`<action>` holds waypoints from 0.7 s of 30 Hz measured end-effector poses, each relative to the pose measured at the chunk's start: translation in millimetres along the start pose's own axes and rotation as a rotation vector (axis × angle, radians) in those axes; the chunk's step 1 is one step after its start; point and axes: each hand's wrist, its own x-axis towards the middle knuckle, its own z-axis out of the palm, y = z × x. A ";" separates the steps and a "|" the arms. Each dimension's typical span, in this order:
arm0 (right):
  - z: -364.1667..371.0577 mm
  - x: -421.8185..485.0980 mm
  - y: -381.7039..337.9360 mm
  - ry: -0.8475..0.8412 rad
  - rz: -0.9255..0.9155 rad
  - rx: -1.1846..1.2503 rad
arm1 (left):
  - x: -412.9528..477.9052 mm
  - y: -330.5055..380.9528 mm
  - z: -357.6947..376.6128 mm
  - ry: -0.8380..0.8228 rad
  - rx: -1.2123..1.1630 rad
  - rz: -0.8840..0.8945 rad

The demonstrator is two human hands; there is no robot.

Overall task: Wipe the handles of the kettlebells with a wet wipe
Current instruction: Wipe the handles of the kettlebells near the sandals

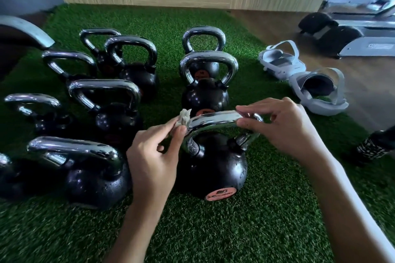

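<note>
Upright, the near kettlebell (210,164) runs its handle (215,118) left to right. Left hand (152,153) pinches the wipe (184,118) against its left bend; right hand (284,127) grips the right end. Open turf (245,230) lies nearer.

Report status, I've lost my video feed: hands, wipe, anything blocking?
Left hand pinching wipe against near kettlebell's handle, left end. Right hand steadying the handle's right end. Other kettlebells stand apart on the turf; nothing blocking.

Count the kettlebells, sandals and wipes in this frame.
Kettlebells: 10, counting one cut off at the left edge
Sandals: 2
Wipes: 1
Total: 13
</note>
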 end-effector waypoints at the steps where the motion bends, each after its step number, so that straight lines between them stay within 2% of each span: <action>1: -0.6 0.4 0.2 -0.008 0.005 0.021 | -3.8 -0.1 2.8 0.031 -0.002 -0.013; 3: -3.2 1.7 2.0 -0.051 0.016 0.079 | -13.6 1.6 8.6 0.095 -0.023 -0.094; 7: -14.2 5.5 8.8 -0.212 0.117 0.136 | -45.2 6.3 28.2 0.229 -0.247 -0.461; 9: -16.5 4.5 10.0 -0.246 0.189 0.140 | -51.5 10.8 39.3 0.286 -0.323 -0.588; 17: -3.2 -17.1 -4.8 -0.054 0.279 0.157 | -49.7 12.0 61.2 0.379 -0.464 -0.689; 21: 0.3 -37.0 -17.4 0.036 0.358 0.028 | -27.1 -2.6 73.1 0.289 -0.580 -0.692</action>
